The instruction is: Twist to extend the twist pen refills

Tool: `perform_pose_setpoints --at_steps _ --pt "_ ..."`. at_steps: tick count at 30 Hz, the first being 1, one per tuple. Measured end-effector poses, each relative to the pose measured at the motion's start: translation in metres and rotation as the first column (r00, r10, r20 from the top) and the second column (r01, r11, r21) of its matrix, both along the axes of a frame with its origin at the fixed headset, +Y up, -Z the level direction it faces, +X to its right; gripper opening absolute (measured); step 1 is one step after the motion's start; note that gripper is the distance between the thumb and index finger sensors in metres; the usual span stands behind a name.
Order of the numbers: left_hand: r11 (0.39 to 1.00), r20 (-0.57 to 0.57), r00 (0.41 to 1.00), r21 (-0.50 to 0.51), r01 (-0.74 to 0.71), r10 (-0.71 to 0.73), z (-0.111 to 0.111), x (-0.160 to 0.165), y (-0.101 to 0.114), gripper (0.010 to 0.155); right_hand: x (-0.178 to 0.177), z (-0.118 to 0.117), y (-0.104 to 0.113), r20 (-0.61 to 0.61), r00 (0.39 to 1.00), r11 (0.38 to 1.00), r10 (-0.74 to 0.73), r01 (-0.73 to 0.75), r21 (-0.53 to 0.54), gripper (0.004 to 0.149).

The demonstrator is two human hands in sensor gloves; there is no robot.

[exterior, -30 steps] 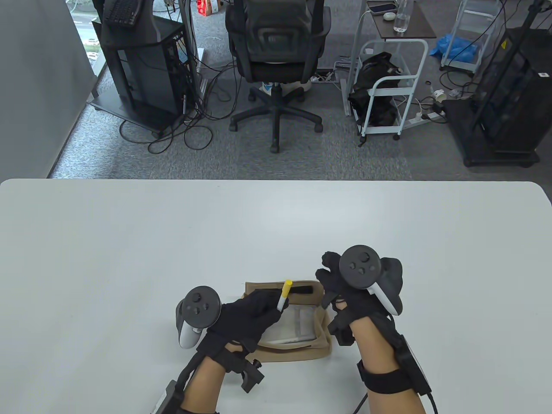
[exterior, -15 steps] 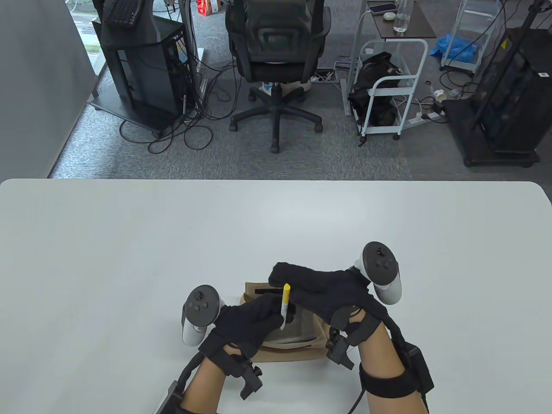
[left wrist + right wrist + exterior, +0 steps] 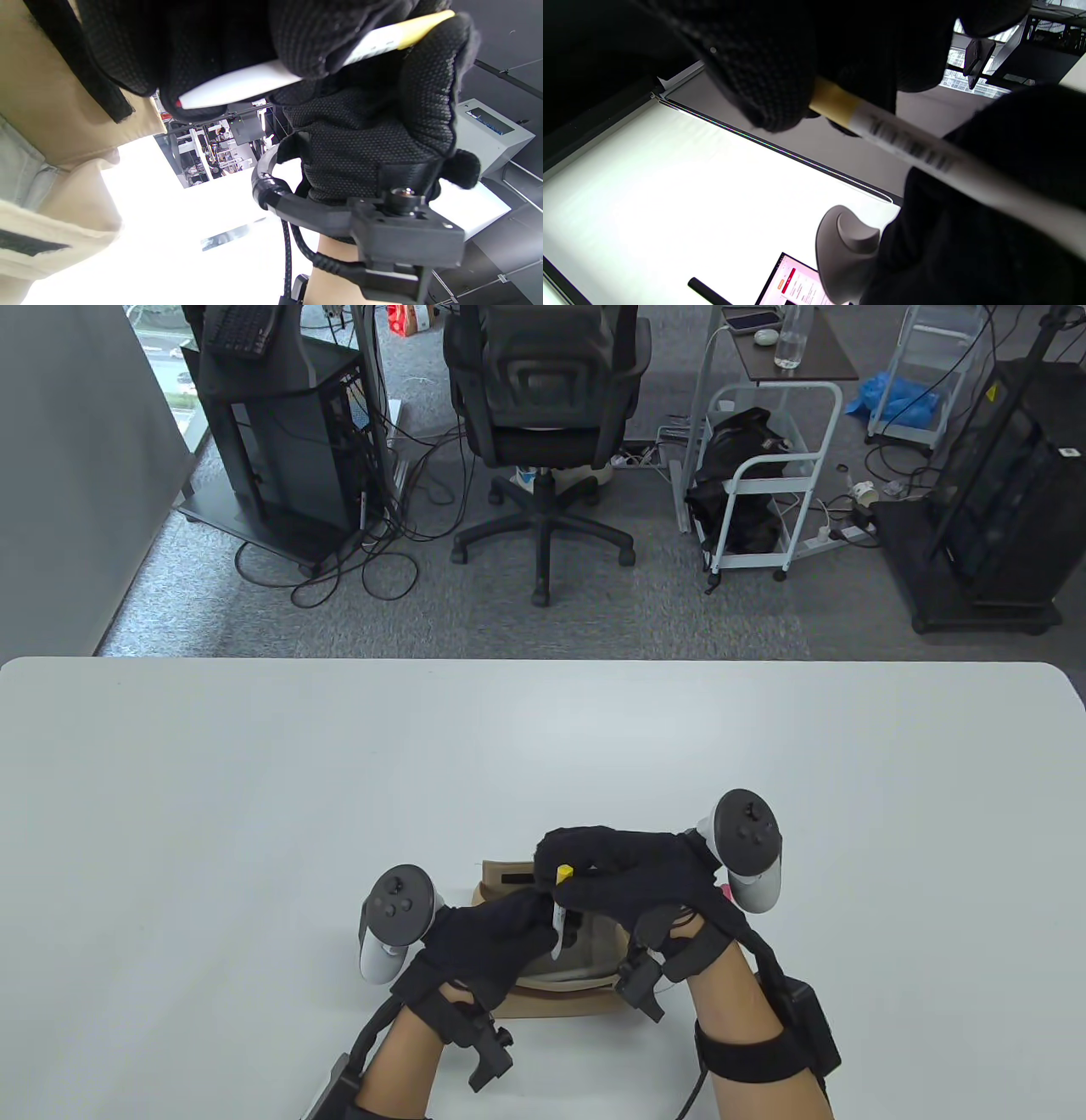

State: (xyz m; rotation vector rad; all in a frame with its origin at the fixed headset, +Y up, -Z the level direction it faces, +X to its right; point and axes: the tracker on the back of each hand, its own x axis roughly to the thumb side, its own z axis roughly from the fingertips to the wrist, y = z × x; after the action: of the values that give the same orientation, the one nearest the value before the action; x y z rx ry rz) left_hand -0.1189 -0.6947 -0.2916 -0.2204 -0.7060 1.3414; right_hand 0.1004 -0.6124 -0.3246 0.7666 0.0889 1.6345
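Observation:
A white twist pen with a yellow end (image 3: 559, 909) stands nearly upright above a tan fabric pouch (image 3: 556, 1003). My left hand (image 3: 496, 937) grips its white lower barrel; the pen's white barrel shows in the left wrist view (image 3: 237, 84). My right hand (image 3: 628, 882) has come over from the right and pinches the yellow top end (image 3: 562, 871), seen close in the right wrist view (image 3: 835, 103). Both hands hold the same pen, just above the pouch.
The pouch lies open at the table's near edge, a clear plastic sleeve (image 3: 577, 967) inside it and a black strip (image 3: 516, 880) on its far flap. The white table (image 3: 339, 780) stretches away beyond. An office chair (image 3: 543, 415) and carts stand on the floor behind.
My right hand swung left from beside the pouch, came over the pen and closed its fingers on the yellow end. My left hand brought the pen more upright and slightly lower.

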Motion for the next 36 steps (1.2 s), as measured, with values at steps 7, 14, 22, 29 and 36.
perform_pose_setpoints --at_steps 7,14,22,29,36 --pt "1.0 -0.006 1.0 0.004 0.016 -0.016 0.0 0.0 0.0 0.049 0.001 0.002 0.003 0.06 0.997 0.997 0.055 -0.058 0.051 0.051" --pt "1.0 -0.008 1.0 0.008 0.02 -0.02 0.0 0.001 0.0 0.049 0.0 0.004 0.003 0.098 0.994 0.995 0.053 -0.061 0.079 0.05" --pt "0.999 -0.037 0.999 0.037 0.011 -0.01 0.002 -0.002 0.012 0.052 0.01 0.008 0.016 0.183 0.983 0.992 0.028 -0.05 0.115 0.05" --pt "0.955 -0.257 0.951 0.197 0.223 -0.169 0.004 -0.031 0.034 0.06 0.043 0.013 0.032 0.421 0.902 0.971 0.096 -0.178 0.16 0.05" --pt "0.885 -0.43 0.85 0.202 0.419 -0.304 0.011 -0.073 0.023 0.063 0.077 0.007 0.03 0.673 0.669 0.892 0.314 -0.451 0.032 0.05"
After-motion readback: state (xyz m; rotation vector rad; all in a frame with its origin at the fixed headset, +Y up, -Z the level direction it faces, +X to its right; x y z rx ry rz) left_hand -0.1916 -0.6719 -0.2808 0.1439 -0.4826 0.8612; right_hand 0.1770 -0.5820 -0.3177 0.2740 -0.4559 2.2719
